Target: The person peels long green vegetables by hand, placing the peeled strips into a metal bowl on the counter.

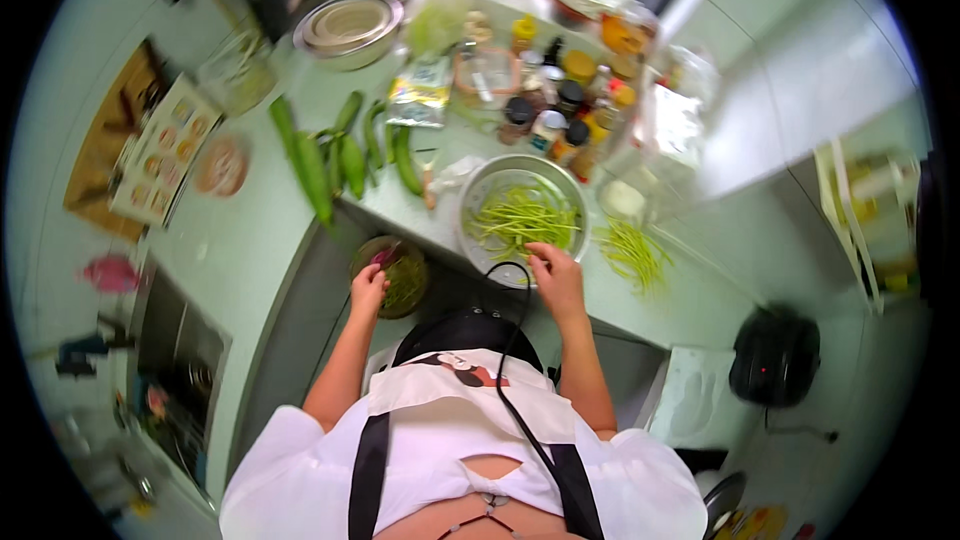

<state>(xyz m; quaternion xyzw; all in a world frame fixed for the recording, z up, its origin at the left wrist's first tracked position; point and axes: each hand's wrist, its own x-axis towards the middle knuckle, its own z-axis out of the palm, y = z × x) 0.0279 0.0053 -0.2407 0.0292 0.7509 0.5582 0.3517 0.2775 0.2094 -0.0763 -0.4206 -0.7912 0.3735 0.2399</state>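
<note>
A round metal bowl holds a heap of thin green vegetable stems near the counter's front edge. My right hand reaches over the bowl's near right side, fingers pinched together at the stems. Lower on the left, my left hand is closed, its fingertips pressed together beside a round bin with green scraps inside. What the left fingers hold, if anything, is too small to make out. More stems lie in a loose pile on the counter, right of the bowl.
Long green vegetables lie left of the bowl. Behind it crowd seasoning bottles and jars, a clear container and stacked basins. A sink is at far left; a black appliance stands at right.
</note>
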